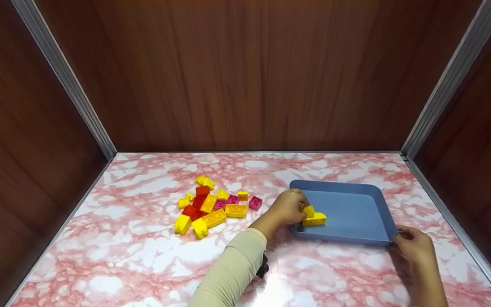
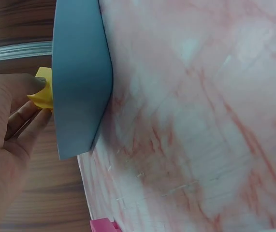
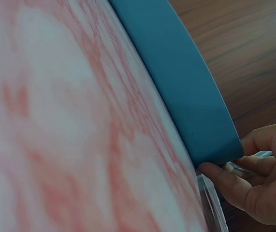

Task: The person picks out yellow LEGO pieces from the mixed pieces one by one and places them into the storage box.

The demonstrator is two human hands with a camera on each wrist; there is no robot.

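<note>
My left hand [image 1: 289,207] reaches over the left side of a blue tray [image 1: 352,213] and pinches a yellow toy brick [image 2: 43,89] between thumb and fingers. Beneath it, another yellow brick [image 1: 315,220] lies in the tray; whether the two touch is hard to tell. My right hand [image 1: 417,246] holds the tray's near right corner, its fingertips against the outer wall [image 3: 196,106] in the right wrist view. Left of the tray, several loose toy bricks lie in a pile, among them an orange-yellow one [image 1: 236,210], a red one [image 1: 202,191] and a magenta one [image 1: 255,203].
The table top [image 1: 113,256] has a pink and white marbled surface. Brown wood panels [image 1: 245,76] with metal edge strips [image 1: 446,81] enclose it at the back and both sides. A small black object [image 1: 263,267] shows beside the left sleeve.
</note>
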